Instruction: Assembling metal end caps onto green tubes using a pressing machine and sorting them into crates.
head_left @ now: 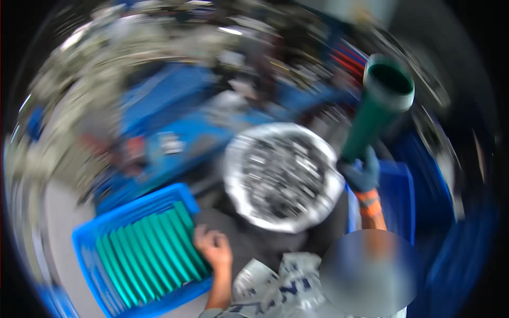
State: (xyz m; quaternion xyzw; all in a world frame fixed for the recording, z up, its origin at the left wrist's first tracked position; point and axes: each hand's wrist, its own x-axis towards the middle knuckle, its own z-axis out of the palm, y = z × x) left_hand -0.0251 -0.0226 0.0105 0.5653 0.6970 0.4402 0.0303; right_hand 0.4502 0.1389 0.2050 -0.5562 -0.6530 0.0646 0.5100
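Note:
My gloved right hand [364, 172] is wrapped round the lower end of a long green tube [368, 119]. The tube tilts up and to the right, its wide pale-rimmed mouth facing me. At the right side of a blue crate [82, 249], my bare left hand [213, 247] has loosely bent fingers with a gap between them, and nothing shows in it. Several green rods or tubes [146, 254] lie side by side in that crate. Between my hands stands a round container with a white liner [241, 206], full of small shiny metallic pieces [286, 172]. Motion blurs their shape.
A blue work surface [196, 164] with smeared small items runs behind the round container. Blue bins [400, 196] stand to the right, near my right forearm. Red items [350, 63] show behind the tube. The far background is heavily blurred.

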